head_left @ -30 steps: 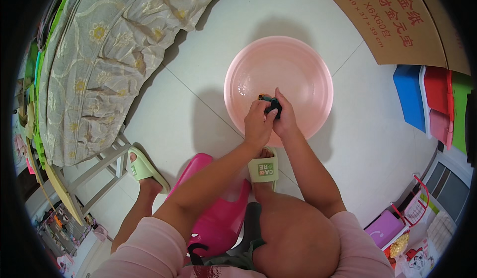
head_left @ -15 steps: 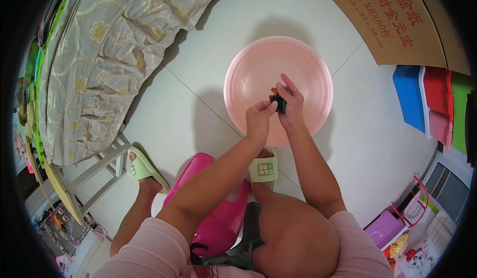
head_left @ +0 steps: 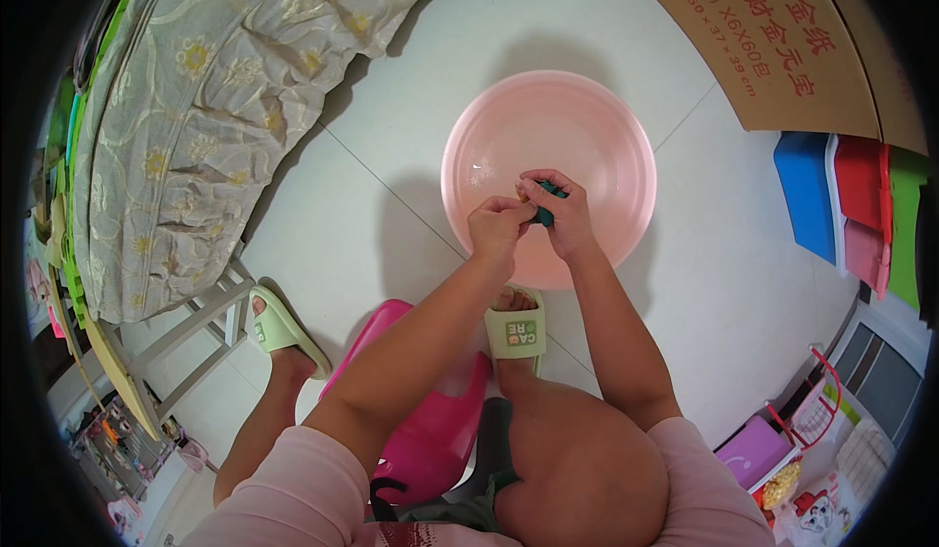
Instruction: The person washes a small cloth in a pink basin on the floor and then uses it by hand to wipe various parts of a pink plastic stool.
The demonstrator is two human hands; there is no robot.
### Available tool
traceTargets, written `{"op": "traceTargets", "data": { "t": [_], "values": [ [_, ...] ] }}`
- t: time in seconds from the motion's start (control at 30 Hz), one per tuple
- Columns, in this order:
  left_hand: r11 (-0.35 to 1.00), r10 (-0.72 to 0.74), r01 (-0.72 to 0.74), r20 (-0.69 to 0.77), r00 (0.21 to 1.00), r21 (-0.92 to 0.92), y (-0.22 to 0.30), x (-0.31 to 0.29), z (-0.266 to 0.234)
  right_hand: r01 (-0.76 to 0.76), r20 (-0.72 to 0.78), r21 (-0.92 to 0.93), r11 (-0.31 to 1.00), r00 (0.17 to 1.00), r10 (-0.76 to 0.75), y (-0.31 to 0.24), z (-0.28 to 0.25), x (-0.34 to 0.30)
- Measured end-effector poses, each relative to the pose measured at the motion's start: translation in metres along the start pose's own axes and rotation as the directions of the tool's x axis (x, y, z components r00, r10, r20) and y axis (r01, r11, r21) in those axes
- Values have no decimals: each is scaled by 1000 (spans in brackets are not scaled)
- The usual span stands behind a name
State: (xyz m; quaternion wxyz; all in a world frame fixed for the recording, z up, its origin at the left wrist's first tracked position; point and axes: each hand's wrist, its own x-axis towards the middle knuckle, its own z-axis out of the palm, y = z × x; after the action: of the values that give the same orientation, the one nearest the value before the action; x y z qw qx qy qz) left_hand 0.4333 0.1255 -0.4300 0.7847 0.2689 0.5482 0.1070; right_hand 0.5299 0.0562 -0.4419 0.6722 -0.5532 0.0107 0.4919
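Over the near half of a round pink basin point(head_left: 646, 161), my two hands meet around a small dark green object point(head_left: 546, 217) with an orange-brown bit beside it. Its kind is not clear, as my fingers cover most of it. My right hand point(head_left: 571, 219) is closed around the green object, thumb and fingers bent over it. On its left side, my left hand point(head_left: 497, 226) pinches with thumb and fingertips at the object's edge. A bright glint shows on the basin's inner left side.
A pink plastic seat point(head_left: 430, 449) is between my legs. Light green slippers point(head_left: 516, 334) are on my feet. A patterned cloth cover point(head_left: 205, 136) drapes at left. At right stand a cardboard box point(head_left: 782, 48), coloured bins point(head_left: 812, 190) and a purple box point(head_left: 755, 452).
My right hand's raised fingers have folded over the green object. My left hand has shifted slightly left and its fingers have turned inward. The basin has stayed in place.
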Motion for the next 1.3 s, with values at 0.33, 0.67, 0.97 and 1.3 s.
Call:
{"op": "traceTargets", "data": {
  "t": [0.33, 0.67, 0.97, 1.3],
  "values": [
    [854, 269, -344, 233, 934, 390, 4, 22, -21, 120, -225, 59, 991, 969, -104, -2, -11, -1],
    [961, -176, 95, 309, 935, 260, 0, -20, 19, 22, -230, -446, 895, 963, -139, 27, -6, -5],
    [975, -51, -29, 350, 935, 222, -30, -12, 14, -89, -327, -594, 799, 935, -139, 40, -9, 8],
    [967, 9, -102, 368, 930, 235, -54, -3, 12, -124, -345, -569, 813, 933, -100, 49, -18, 7]
  ]
}}
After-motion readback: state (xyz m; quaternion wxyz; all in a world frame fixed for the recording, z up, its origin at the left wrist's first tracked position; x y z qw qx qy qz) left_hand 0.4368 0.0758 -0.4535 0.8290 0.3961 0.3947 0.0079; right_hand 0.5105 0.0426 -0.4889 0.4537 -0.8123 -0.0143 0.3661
